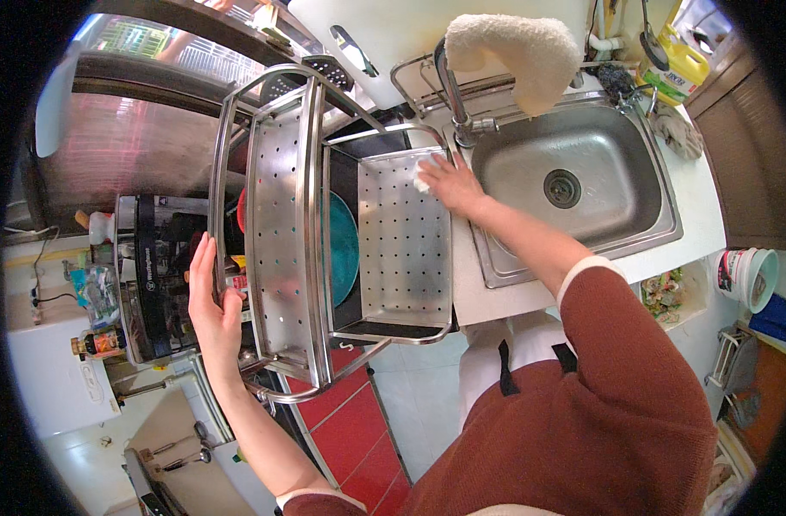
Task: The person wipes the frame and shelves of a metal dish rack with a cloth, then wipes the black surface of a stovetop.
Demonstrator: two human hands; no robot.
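Observation:
A stainless-steel dish rack (pixel 280 245) with perforated trays stands before me, tilted on its side in the view. My left hand (pixel 215 309) lies against the outer rail at its left, fingers extended and thumb apart, supporting the rail without visibly closing around it. At the upper right of the wider perforated tray (pixel 406 258), my right hand (pixel 454 184) presses a white cloth or wipe (pixel 424 175) to the metal. Most of the wipe is hidden under the fingers. A teal round item (pixel 340 248) shows behind the rack, between its trays.
A steel sink (pixel 564 226) with a faucet (pixel 460 122) adjoins the rack at right. A pale fluffy cloth (pixel 515 51) hangs over the faucet. Yellow jug (pixel 673 68) stands behind the sink; bottles (pixel 105 342) and a black appliance (pixel 154 277) are at left.

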